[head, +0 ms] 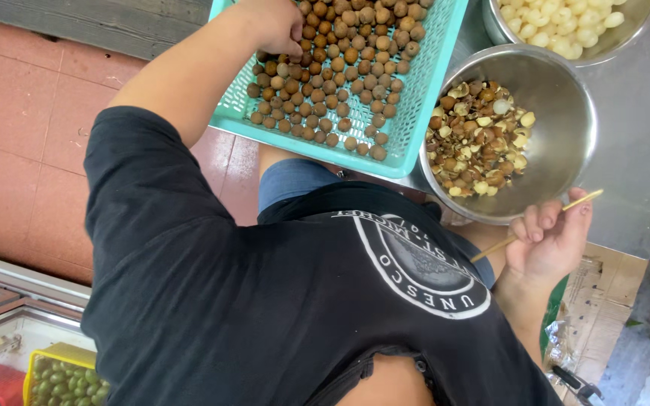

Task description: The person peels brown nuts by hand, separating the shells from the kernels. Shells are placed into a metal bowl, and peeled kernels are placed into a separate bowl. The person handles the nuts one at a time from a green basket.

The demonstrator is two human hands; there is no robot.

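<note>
Reaching into the turquoise perforated basket (423, 90), the left hand (272, 26) rests on the heap of brown round fruits (340, 68); its fingertips are closed down among them, but whether one fruit is actually pinched cannot be told from this view. The right hand (547, 240) is curled shut around a thin wooden skewer (539, 224), held at an angle just below the rim of the steel bowl (566, 143). That bowl contains broken brown shells mixed with pale kernel pieces (479, 139), filling about half of its base. A second steel bowl (626, 30), at the upper right edge, holds pale peeled fruits (562, 22). Both bowls and the basket stand on a grey worktop (641, 113). Judged from the contents, the shelling is partly done: a batch of peeled fruit is collected, yet the basket remains heavily loaded with unshelled fruit, so most of the work appears left. A yellow crate of green fruits (62, 380) sits at lower left, well apart, beside the red tiled floor (16, 113).
</note>
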